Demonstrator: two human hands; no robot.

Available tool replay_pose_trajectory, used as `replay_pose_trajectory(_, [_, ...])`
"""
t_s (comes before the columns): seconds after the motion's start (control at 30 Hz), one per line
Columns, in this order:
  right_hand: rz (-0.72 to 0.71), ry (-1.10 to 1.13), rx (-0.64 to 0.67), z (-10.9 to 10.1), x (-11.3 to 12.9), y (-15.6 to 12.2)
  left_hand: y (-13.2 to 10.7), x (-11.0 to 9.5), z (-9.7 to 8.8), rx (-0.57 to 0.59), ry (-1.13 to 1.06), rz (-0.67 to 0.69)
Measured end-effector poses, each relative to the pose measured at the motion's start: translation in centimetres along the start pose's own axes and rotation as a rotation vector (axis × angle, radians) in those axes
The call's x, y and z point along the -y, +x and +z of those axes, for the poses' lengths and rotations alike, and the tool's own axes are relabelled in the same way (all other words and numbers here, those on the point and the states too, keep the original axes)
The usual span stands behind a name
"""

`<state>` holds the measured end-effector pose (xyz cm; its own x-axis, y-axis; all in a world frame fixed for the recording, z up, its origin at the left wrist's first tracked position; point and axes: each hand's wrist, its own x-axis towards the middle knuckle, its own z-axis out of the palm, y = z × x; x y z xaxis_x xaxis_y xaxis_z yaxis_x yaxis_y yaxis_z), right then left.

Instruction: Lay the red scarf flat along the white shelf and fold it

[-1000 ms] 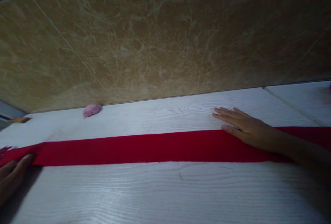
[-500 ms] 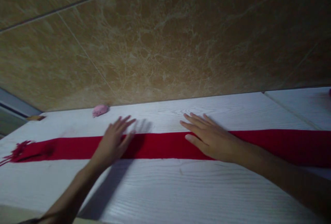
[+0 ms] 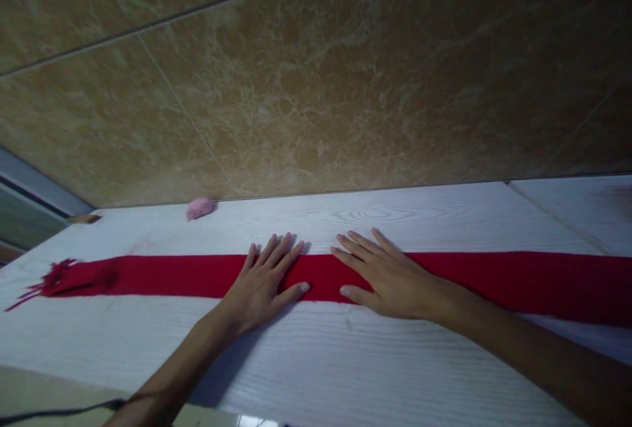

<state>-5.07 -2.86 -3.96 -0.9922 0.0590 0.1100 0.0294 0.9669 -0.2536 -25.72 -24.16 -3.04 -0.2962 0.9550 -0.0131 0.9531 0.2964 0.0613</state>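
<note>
A long red scarf [image 3: 172, 276] lies stretched flat from left to right across the white wood-grain tabletop [image 3: 345, 374]. Its fringed end shows at the left, while the right end runs out of view. Near the middle, my left hand [image 3: 264, 289] rests palm down on the cloth with its fingers spread. Just to the right of it, my right hand [image 3: 382, 276] also lies palm down on the scarf, fingers apart and fingertips past its far edge. Neither hand grasps anything.
A small pink animal-shaped object [image 3: 200, 208] sits at the back by the marbled tile wall [image 3: 316, 98]. A brown block [image 3: 83, 219] is in the far left corner, beside a metal frame [image 3: 44, 183]. A seam crosses the tabletop at the right.
My left hand has moved right and come down onto the scarf, closer to my right hand. My right hand has shifted slightly left. The view has tilted a little.
</note>
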Motion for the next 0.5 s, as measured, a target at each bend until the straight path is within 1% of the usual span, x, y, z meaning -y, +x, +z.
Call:
replay_pose_trajectory(0.07, [0.022,0.001,0.048,-0.4,0.4,0.4,0.0,-0.4,0.1,-0.01,-0.005,-0.008])
replay_pose_trajectory(0.13, [0.052,0.005,0.079,-0.9,1.3,1.4,0.0,-0.7,0.0,-0.006,-0.011,-0.01])
replay_pose_trajectory(0.2, [0.045,0.006,0.057,-1.1,2.8,2.7,-0.1,-0.6,-0.3,-0.006,-0.025,-0.006])
replay_pose_trajectory(0.27, [-0.009,0.007,0.02,-0.8,4.4,4.0,-0.5,0.2,-0.6,-0.029,-0.042,-0.017])
replay_pose_trajectory(0.37, [-0.084,0.033,0.02,0.4,6.0,5.1,-2.1,2.8,-1.0,-0.075,-0.026,-0.087])
replay_pose_trajectory(0.5, [-0.083,0.028,0.033,1.3,6.0,5.1,-5.2,7.3,-1.0,-0.07,0.046,-0.221])
